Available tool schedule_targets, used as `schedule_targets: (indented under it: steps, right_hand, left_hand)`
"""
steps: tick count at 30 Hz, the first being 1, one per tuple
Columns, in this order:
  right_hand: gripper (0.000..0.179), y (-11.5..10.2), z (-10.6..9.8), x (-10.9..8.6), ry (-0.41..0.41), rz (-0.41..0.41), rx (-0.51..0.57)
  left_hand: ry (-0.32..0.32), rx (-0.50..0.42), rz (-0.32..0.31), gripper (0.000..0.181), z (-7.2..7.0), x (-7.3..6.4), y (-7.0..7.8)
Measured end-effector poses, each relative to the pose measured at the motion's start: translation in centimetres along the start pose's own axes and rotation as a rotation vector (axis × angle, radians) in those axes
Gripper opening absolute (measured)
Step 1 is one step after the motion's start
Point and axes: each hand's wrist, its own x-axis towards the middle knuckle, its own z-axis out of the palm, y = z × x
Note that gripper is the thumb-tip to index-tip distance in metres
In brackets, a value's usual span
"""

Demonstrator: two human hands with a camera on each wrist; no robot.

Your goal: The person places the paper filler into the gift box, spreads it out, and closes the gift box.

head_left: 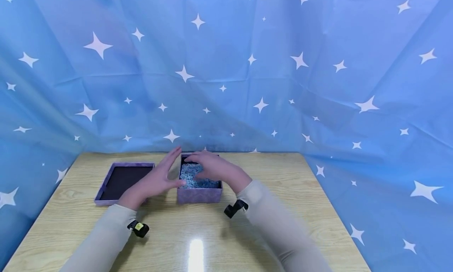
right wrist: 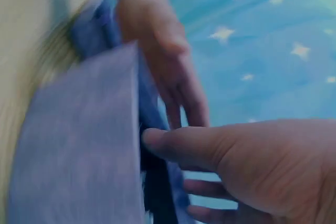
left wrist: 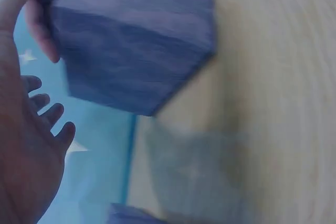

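A purple box [head_left: 199,195], its top uncovered, stands on the table and holds a mass of small blue pieces [head_left: 192,173], too fine to tell apart. Just left of this box is my left hand [head_left: 157,181], its fingers spread and nothing in its grasp. Over the box's opening reaches my right hand [head_left: 216,167], thumb and fingers apart above the blue pieces. In the right wrist view the thumb of the right hand [right wrist: 252,161] shows over the opening of the box [right wrist: 84,140]. Whether it touches the contents, I cannot tell.
A shallow purple lid or tray [head_left: 106,203] with a dark inside lies on the left, partly behind my left forearm. The wooden table [head_left: 276,209] ends at a blue star-patterned cloth [head_left: 233,67] behind and at the sides.
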Motion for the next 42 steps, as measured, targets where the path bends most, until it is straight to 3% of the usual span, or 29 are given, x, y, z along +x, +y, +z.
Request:
schedule_targets:
  steps: [4,8,13,18,22,26,28,35,42]
  right_hand:
    - [0.065,-2.5,0.9,-0.9,0.17,-0.062,0.176]
    - [0.073,-6.1,3.0,-0.7,0.296,-0.071,0.324]
    - [0.087,-10.3,6.3,0.8,0.323,0.014,0.494]
    - [0.095,-12.8,9.1,2.7,0.316,0.156,0.536]
    - [0.096,-13.3,11.6,4.5,0.34,0.3,0.59]
    - [0.106,-13.2,13.8,6.1,0.356,0.464,0.661]
    - [0.112,-13.1,14.6,6.6,0.364,0.502,0.672]
    - [0.12,-12.2,16.1,8.0,0.405,0.417,0.613]
    - [0.117,-11.7,16.3,8.9,0.431,0.358,0.507]
  left_hand:
    - [0.067,0.021,0.014,0.106,-2.4,-1.8,0.9]
    - [0.153,0.042,0.026,0.101,-5.0,-4.5,1.0]
    - [0.268,0.068,0.005,0.095,-7.4,-8.2,-0.9]
    - [0.298,0.067,-0.097,0.095,-8.6,-11.4,-3.6]
    - [0.273,0.032,-0.193,0.103,-9.0,-13.3,-5.6]
    - [0.223,-0.038,-0.284,0.116,-8.7,-14.3,-7.3]
    - [0.203,-0.061,-0.311,0.119,-8.4,-14.7,-8.2]
    - [0.169,-0.09,-0.374,0.131,-7.6,-15.8,-10.5]
    - [0.152,-0.065,-0.363,0.133,-7.6,-15.7,-10.7]
